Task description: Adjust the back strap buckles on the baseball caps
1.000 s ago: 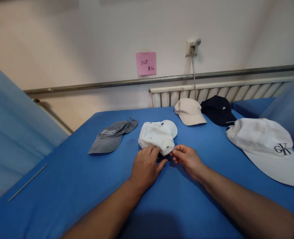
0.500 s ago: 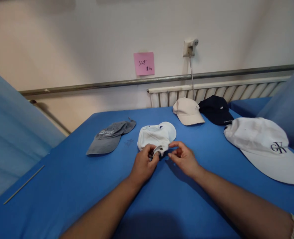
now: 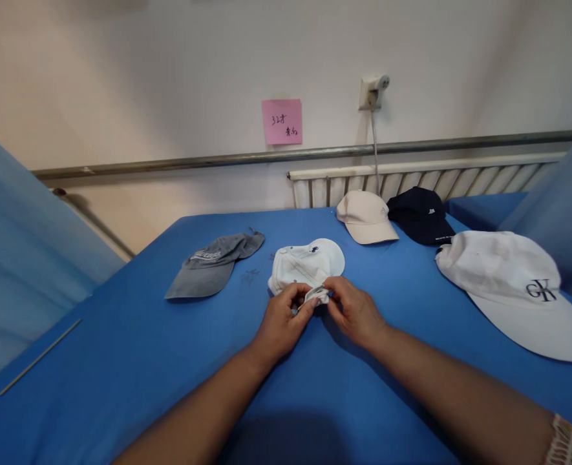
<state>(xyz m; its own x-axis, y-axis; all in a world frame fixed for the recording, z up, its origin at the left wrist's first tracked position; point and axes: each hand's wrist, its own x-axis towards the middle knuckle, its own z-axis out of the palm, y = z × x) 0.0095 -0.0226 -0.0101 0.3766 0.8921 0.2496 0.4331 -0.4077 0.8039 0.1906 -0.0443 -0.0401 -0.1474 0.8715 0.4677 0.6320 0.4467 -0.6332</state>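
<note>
A small white cap (image 3: 305,263) with a tiny dark logo lies in the middle of the blue table (image 3: 121,349), brim pointing away from me. My left hand (image 3: 282,318) pinches the cap's near edge, fingers closed on the strap at the back. From the right, my right hand (image 3: 356,309) meets it, thumb and fingers closed on the same strap end. The two hands touch at the cap's rear.
A grey cap (image 3: 212,268) lies to the left. A beige cap (image 3: 366,216) and a dark navy cap (image 3: 421,213) sit at the back by the radiator (image 3: 431,177). A large white cap (image 3: 513,284) with dark letters fills the right. A thin stick (image 3: 38,356) lies far left.
Both hands have closed in on the rear of the small white cap. The right hand moved left to join the left on the strap, and the cap's back edge got folded up.
</note>
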